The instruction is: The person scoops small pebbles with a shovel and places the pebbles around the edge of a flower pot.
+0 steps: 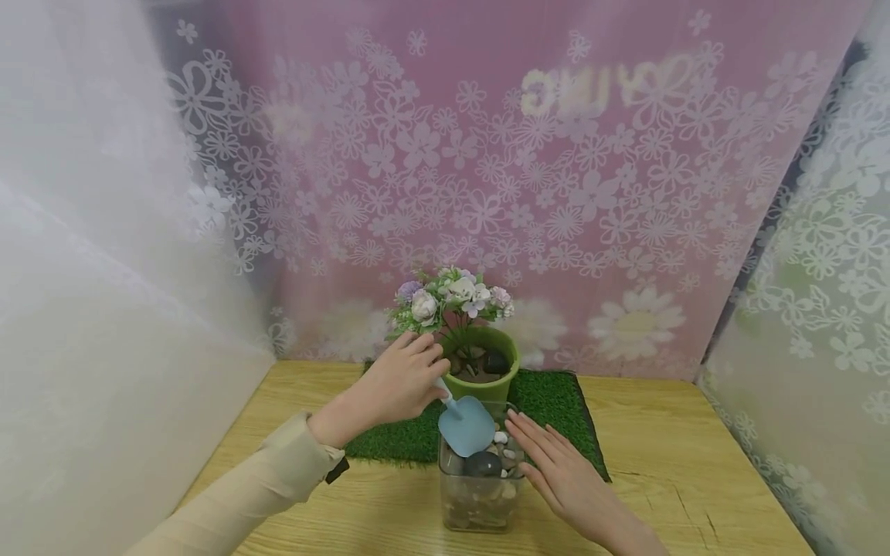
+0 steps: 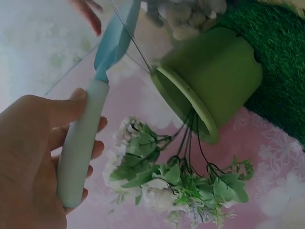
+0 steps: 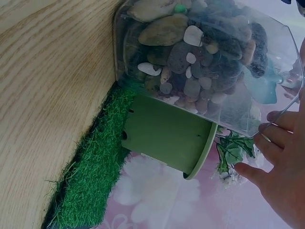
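Observation:
My left hand (image 1: pixel 406 377) grips the pale handle (image 2: pixel 83 143) of a small trowel, with the fingers wrapped round it. The trowel's light blue blade (image 1: pixel 467 426) points down over the mouth of a clear plastic container (image 1: pixel 480 498). Inside that container are pebbles of mixed sizes, among them a large dark stone (image 1: pixel 483 464) and small white ones. Fingers straight, my right hand (image 1: pixel 566 479) rests at the container's right rim. Just behind stands a green flowerpot (image 1: pixel 511 363) holding soil, a dark stone and a bunch of white and purple flowers (image 1: pixel 452 297).
A mat of artificial grass (image 1: pixel 556 409) lies under the pot on the wooden table (image 1: pixel 667 440). Behind the table hangs a pink floral curtain (image 1: pixel 473 170), and pale sheets close in the left and right sides.

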Tool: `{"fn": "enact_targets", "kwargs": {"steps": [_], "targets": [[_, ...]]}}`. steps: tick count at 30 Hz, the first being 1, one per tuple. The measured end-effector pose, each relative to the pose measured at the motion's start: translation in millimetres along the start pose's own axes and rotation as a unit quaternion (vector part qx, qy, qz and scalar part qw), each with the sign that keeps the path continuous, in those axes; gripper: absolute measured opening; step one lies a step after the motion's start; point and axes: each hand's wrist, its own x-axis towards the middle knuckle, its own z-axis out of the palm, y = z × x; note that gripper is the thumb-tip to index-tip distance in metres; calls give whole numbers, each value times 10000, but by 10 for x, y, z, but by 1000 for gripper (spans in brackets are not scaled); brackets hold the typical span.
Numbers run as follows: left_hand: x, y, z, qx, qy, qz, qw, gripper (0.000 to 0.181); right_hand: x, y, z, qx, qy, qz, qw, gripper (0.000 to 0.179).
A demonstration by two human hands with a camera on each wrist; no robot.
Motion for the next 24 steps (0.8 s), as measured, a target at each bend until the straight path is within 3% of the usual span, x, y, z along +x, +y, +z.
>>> {"fn": "enact_targets", "kwargs": {"steps": [7, 13, 17, 19, 24], "targets": [[86, -120, 28, -286, -211, 345, 9988, 24, 10, -3, 7, 132, -77, 85, 9998, 65], [129, -93, 22, -117, -200, 628, 9978, 23, 0, -17, 17, 155, -44, 87, 9998, 68], [112, -51, 100, -157, -331, 739, 9966, 25, -4, -22, 18, 132, 12, 50, 9999, 68], [86, -42, 157, -326, -453, 696, 9960, 26, -6, -21, 18, 141, 0, 61, 9999, 68], [28, -11, 232, -769, -833, 241, 9933, 28, -1, -11, 16, 176, -28, 138, 9997, 68]]}}
